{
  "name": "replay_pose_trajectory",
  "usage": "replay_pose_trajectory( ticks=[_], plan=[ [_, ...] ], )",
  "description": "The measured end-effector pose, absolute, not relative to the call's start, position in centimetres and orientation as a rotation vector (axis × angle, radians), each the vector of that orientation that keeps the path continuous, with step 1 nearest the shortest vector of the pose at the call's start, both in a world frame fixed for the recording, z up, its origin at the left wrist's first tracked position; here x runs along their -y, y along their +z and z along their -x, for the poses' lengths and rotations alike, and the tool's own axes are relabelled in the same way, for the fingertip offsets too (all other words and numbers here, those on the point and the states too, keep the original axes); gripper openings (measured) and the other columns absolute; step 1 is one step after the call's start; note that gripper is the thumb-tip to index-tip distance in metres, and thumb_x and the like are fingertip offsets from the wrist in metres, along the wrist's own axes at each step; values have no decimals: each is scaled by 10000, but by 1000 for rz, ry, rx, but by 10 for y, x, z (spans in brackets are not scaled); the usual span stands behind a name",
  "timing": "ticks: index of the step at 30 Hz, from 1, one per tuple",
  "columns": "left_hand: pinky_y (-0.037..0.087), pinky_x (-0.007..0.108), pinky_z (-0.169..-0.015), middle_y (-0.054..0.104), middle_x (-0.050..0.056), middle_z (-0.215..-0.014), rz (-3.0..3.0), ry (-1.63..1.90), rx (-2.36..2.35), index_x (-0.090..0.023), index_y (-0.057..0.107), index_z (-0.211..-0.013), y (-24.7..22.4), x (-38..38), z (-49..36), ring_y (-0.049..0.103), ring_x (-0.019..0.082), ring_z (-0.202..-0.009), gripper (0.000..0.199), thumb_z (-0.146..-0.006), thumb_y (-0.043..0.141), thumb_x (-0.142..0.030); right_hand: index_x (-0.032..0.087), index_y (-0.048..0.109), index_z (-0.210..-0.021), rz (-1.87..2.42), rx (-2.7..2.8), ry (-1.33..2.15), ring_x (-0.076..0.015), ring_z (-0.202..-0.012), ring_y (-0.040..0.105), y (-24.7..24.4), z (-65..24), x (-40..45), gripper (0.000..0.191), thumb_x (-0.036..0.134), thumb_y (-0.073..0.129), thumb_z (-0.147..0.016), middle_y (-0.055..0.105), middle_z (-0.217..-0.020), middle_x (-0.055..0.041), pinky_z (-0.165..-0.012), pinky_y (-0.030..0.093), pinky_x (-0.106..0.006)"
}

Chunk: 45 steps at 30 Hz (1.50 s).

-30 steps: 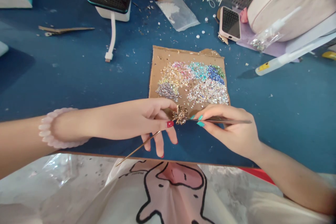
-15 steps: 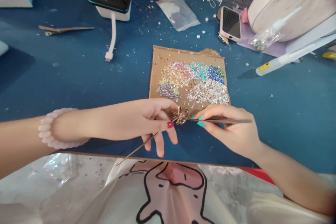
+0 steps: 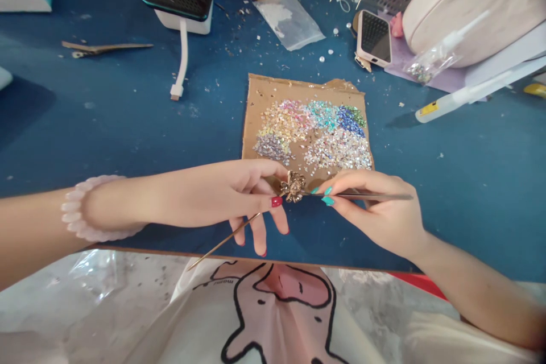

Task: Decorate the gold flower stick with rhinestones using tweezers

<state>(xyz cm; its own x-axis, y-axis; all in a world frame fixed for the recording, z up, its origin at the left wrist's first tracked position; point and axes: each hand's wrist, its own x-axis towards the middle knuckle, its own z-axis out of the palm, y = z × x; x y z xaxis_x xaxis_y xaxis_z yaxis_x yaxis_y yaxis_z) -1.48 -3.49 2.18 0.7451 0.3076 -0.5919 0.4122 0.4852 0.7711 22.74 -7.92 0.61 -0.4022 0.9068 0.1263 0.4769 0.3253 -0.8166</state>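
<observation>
Shifting the right hand (image 3: 384, 213) and its metal tool (image 3: 384, 197), probably tweezers, slightly rightward over the last half second, while keeping the left hand (image 3: 213, 193) practically unmoved. Judging from this, making a small adjustment at the metal flower (image 3: 293, 186) rather than finishing with it.

Pinching the flower's base between left thumb and forefinger, leaving the other left fingers loosely spread below. Letting the stick (image 3: 222, 245) slant out past the worktop's front edge. Clamping the right fingertips on the tool and aiming its tip at the flower; being unable to confirm contact. Holding both hands apart, either side of the flower, above the worktop (image 3: 205, 136) near the middle of its front edge.

Beyond, finding gems (image 3: 336, 148) grouped on the cardboard (image 3: 267, 88), whitish toward the near right corner, greyish toward the near left. Farther out, noting a white tube (image 3: 447, 105) right of the cardboard, a hair clip (image 3: 111, 49) left, and a plastic bag (image 3: 298, 31) past its far edge.
</observation>
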Motion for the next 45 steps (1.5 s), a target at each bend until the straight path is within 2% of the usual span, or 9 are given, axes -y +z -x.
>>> replay_pose_trajectory(
  ticks=[4,10,15,23,36,40,45],
  plan=[
    [496,187,-511,699,1,-914,-1091,-61,-753,-216,462,-1005,22,35,15,669,109,-603,116,-978,442,-326,238,653,-861,1208,1998,947,-130,-809,710,6,-228,80,113,138,631,-815,738,-890,9,-698,588,-216],
    [490,193,-515,697,-7,-907,-1072,-61,-775,-211,450,-935,26,34,14,666,109,-608,120,-979,444,-323,234,656,-852,1203,1972,887,-143,-800,710,8,-230,79,122,124,631,-804,739,-881,-2,-694,591,-241],
    [491,211,-526,703,-4,-901,-1075,-67,-777,-215,468,-942,25,35,14,659,113,-596,118,-978,442,-324,238,659,-866,1204,1997,887,-155,-814,712,8,-230,79,118,139,635,-806,739,-893,-8,-696,595,-255],
    [498,181,-510,693,-7,-921,-1106,-49,-729,-222,445,-978,21,35,15,673,110,-615,127,-979,443,-348,242,646,-887,1173,2042,875,-122,-833,700,6,-227,80,135,128,631,-816,730,-907,17,-710,572,-223],
    [498,207,-523,699,6,-947,-1125,-63,-729,-220,461,-946,21,35,15,679,125,-624,155,-960,463,-374,244,653,-892,1153,1983,924,-147,-838,705,4,-227,81,140,125,608,-833,734,-914,0,-725,589,-264],
    [494,201,-530,696,-5,-935,-1113,-74,-753,-213,460,-914,24,35,15,677,115,-626,137,-972,441,-335,242,649,-893,1133,1955,894,-146,-847,703,4,-227,82,168,93,607,-827,731,-912,-1,-738,594,-261],
    [478,171,-516,689,-22,-884,-1102,-74,-750,-205,459,-894,27,35,14,671,92,-616,136,-986,428,-300,236,658,-855,1196,1946,798,-147,-812,702,5,-227,80,143,104,618,-817,731,-885,-8,-682,595,-246]
  ],
)
